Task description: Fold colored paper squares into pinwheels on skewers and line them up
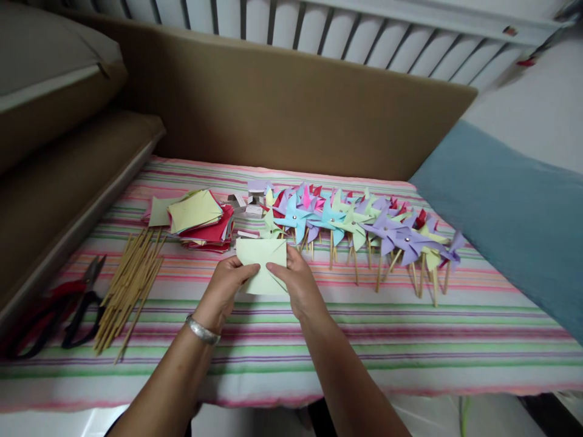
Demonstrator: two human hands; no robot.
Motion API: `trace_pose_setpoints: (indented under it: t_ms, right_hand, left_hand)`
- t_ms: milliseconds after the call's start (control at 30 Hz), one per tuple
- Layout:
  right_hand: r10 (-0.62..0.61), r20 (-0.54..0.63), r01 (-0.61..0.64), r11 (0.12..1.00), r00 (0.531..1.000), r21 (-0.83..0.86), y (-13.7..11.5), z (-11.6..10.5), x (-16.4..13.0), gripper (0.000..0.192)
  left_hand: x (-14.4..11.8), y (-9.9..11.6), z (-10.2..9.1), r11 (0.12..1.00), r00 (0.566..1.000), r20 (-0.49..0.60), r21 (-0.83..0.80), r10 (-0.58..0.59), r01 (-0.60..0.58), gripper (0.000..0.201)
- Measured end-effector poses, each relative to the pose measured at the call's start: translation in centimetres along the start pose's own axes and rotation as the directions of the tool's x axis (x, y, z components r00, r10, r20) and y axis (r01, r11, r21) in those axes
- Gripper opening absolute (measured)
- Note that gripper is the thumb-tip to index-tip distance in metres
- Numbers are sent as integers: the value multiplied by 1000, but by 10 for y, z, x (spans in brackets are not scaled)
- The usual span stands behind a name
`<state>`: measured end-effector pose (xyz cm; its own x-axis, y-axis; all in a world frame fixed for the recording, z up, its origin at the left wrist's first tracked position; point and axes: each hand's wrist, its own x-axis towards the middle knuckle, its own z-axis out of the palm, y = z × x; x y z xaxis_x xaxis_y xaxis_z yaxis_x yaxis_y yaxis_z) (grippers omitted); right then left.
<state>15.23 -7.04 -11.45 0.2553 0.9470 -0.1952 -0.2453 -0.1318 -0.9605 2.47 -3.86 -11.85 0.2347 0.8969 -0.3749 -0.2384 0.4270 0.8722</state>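
Observation:
A pale green paper square (262, 252) is held up in front of me, with slits running in from its corners. My left hand (226, 279) pinches its left side, thumb on the face and fingers behind. On the right side my right hand (298, 279) grips it the same way, so the two thumbs nearly meet at the middle. Just beyond the square lie small open cardboard boxes (255, 203). Finished paper pinwheels (353, 223) on sticks, in purple, blue, green and red, spread to the right of my hands.
Left of my hands is a stack of coloured paper squares (195, 212). Thin wooden sticks (130, 291) lie nearer, beside black-handled scissors (73, 315). A striped cloth (364, 358) covers the surface. A brown board (291, 109) stands behind, with a blue panel (510, 212) at right.

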Motion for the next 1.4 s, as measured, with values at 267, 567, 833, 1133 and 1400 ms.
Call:
trace_pose_setpoints:
  t_ms: [267, 567, 833, 1133, 1400]
  right_hand:
    - [-532, 361, 621, 465, 766, -631, -7, -11, -13, 33]
    - [-537, 493, 704, 315, 685, -637, 2, -8, -13, 15]
    - [-466, 322, 556, 553, 824, -621, 0, -5, -12, 8]
    - [-480, 181, 465, 580, 858, -669, 3, -3, -9, 9]
    - [-483, 128, 432, 596, 866, -676, 4, -3, -7, 8]
  left_hand:
    - [5, 22, -29, 993, 995, -90, -99, 52, -61, 25]
    - [3, 23, -31, 998, 1000, -25, -59, 16, -18, 27]
    - [2, 19, -21, 1000, 1000, -12, 6, 11, -11, 23]
    - [-3, 12, -7, 998, 998, 57, 61, 1, -4, 17]
    - [-2, 9, -8, 998, 993, 116, 57, -15, 8, 17]
